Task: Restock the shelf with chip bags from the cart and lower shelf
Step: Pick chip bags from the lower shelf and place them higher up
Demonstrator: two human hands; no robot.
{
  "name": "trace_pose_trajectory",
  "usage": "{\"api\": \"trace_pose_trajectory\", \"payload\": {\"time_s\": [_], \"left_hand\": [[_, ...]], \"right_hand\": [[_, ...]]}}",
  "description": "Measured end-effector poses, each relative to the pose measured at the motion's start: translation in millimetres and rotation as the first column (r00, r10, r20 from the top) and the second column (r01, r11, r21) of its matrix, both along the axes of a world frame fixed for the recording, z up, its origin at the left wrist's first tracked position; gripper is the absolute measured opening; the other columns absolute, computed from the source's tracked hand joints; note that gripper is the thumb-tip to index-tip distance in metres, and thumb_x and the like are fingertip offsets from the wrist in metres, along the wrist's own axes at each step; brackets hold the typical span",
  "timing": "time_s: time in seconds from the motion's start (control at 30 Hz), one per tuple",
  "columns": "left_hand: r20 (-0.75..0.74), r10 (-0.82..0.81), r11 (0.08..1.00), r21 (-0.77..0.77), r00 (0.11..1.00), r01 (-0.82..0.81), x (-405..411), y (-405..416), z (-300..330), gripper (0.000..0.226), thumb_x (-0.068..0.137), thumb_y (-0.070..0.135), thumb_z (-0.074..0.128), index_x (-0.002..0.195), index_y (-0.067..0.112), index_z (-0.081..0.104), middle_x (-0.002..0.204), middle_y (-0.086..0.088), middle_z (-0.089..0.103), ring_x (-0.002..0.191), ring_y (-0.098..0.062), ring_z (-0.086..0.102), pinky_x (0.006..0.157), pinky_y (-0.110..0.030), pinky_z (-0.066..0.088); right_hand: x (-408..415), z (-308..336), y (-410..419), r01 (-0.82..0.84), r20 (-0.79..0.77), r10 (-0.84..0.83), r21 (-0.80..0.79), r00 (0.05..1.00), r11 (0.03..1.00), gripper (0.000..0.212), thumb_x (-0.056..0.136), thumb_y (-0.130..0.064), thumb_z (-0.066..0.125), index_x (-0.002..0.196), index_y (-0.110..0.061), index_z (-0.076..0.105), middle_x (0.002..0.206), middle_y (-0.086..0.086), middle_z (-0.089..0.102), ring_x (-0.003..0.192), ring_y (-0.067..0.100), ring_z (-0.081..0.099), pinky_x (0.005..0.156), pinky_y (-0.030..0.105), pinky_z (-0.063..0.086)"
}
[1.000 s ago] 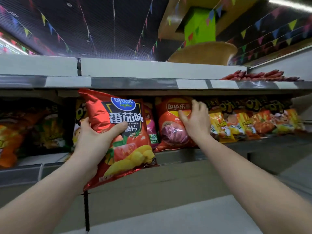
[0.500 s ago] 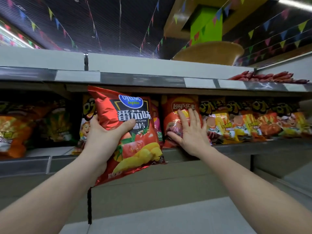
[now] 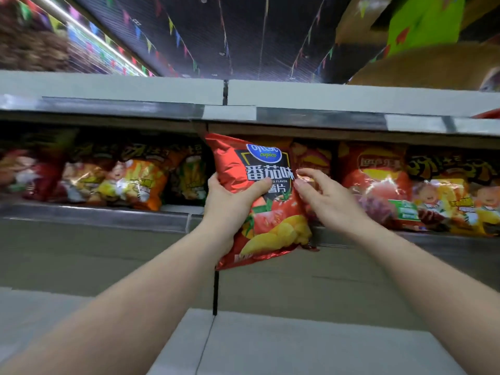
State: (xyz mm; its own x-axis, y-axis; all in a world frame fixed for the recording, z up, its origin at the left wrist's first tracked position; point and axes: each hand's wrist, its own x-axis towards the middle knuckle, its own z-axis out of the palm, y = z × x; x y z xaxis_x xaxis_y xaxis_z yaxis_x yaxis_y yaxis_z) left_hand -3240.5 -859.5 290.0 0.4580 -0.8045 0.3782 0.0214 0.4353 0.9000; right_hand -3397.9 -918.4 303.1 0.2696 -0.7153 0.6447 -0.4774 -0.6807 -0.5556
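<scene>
Left fingers (image 3: 213, 182) clamp red bag (image 3: 259, 196); right hand (image 3: 324, 201) spread, empty. Slide bag upright into shelf (image 3: 94, 215) gap.

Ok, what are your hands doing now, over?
Left hand holds tomato chip bag. Right hand open beside it. Lay's bag on shelf.

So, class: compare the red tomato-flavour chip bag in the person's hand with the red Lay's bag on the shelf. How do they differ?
The tomato-flavour bag is gripped by the left hand in front of the shelf edge; the Lay's bag sits untouched on the shelf. The tomato bag tilts; the Lay's bag stands upright. Both are glossy red.
</scene>
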Motion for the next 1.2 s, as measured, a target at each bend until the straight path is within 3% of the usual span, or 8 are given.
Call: {"api": "trace_pose_trajectory", "payload": {"time_s": [0.07,0.2,0.37,0.43,0.53,0.73,0.97,1.2], "left_hand": [[0.010,0.037,0.999,0.031,0.999,-0.038,12.5,8.3,-0.7,0.097,0.039,0.048,0.087,0.124,0.022,0.048,0.108,0.000,0.068,0.094,-0.024,0.069,0.087,-0.045,0.054],[0.020,0.090,0.993,0.073,0.996,-0.091,47.5,16.8,-1.8,0.053,0.064,0.033,0.086,0.106,0.024,0.054,0.103,-0.002,0.069,0.089,-0.024,0.069,0.083,-0.042,0.056],[-0.012,0.059,0.991,0.121,0.998,-0.058,90.1,20.6,3.5,0.040,0.070,0.032,0.082,0.103,0.023,0.061,0.099,-0.007,0.072,0.085,-0.028,0.071,0.082,-0.046,0.057],[-0.011,0.045,0.988,0.146,0.999,-0.043,106.3,17.6,5.9,0.045,0.071,0.034,0.080,0.109,0.021,0.061,0.098,-0.008,0.073,0.083,-0.028,0.071,0.081,-0.047,0.057],[-0.006,0.016,0.986,0.167,1.000,-0.014,129.8,8.5,12.1,0.059,0.070,0.039,0.080,0.121,0.018,0.057,0.102,-0.008,0.072,0.084,-0.028,0.071,0.079,-0.045,0.057],[0.084,0.067,0.974,0.213,0.994,-0.083,168.7,-10.8,24.0,0.096,0.073,0.048,0.074,0.148,0.021,0.020,0.111,-0.005,0.057,0.077,-0.020,0.060,0.059,-0.028,0.047],[0.231,0.042,0.982,0.170,0.972,-0.083,191.5,-43.5,40.1,0.082,0.074,0.039,0.077,0.141,0.021,0.034,0.121,-0.008,0.058,0.101,-0.028,0.063,0.091,-0.045,0.052],[0.484,0.045,0.993,0.076,0.874,-0.094,194.9,-68.1,31.7,0.075,0.087,0.042,0.063,0.145,0.013,0.026,0.137,-0.006,0.048,0.122,-0.026,0.049,0.097,-0.026,0.037]], "right_hand": [[22.3,-1.9,-1.3,-0.067,0.057,0.063,0.067,0.996,0.996,0.043,0.092,-0.045,0.050,0.131,-0.028,0.051,0.118,-0.006,0.058,0.102,0.010,0.052,0.088,0.023,0.038],[59.8,-5.2,0.5,-0.220,0.128,0.195,0.223,0.972,0.950,0.058,0.085,-0.058,0.052,0.137,-0.035,0.039,0.128,-0.012,0.052,0.112,0.014,0.053,0.093,0.031,0.047],[103.9,-3.0,9.3,-0.259,0.067,0.250,0.219,0.966,0.941,0.075,0.084,-0.050,0.060,0.147,-0.028,0.027,0.143,-0.005,0.041,0.132,0.015,0.040,0.110,0.030,0.031],[118.8,-0.6,8.8,-0.206,0.037,0.202,0.184,0.979,0.961,0.073,0.085,-0.050,0.059,0.146,-0.026,0.028,0.147,-0.004,0.038,0.134,0.015,0.037,0.108,0.025,0.028],[142.4,3.1,3.6,-0.186,0.061,0.178,0.180,0.982,0.966,0.075,0.083,-0.055,0.058,0.146,-0.026,0.031,0.146,-0.001,0.041,0.131,0.018,0.040,0.110,0.035,0.033],[182.0,13.3,-10.7,0.024,-0.055,-0.020,0.089,0.998,0.996,0.073,0.088,-0.060,0.046,0.146,-0.019,0.031,0.147,0.003,0.040,0.133,0.023,0.038,0.107,0.036,0.033],[204.0,24.1,-30.0,0.160,-0.040,-0.157,0.064,0.987,0.985,0.071,0.090,-0.059,0.043,0.146,-0.016,0.030,0.143,0.008,0.045,0.129,0.029,0.042,0.103,0.038,0.037],[214.9,8.7,-37.2,0.238,-0.042,-0.236,0.049,0.971,0.970,0.067,0.095,-0.051,0.039,0.146,-0.012,0.019,0.133,0.016,0.051,0.123,0.034,0.046,0.095,0.038,0.038]]}}
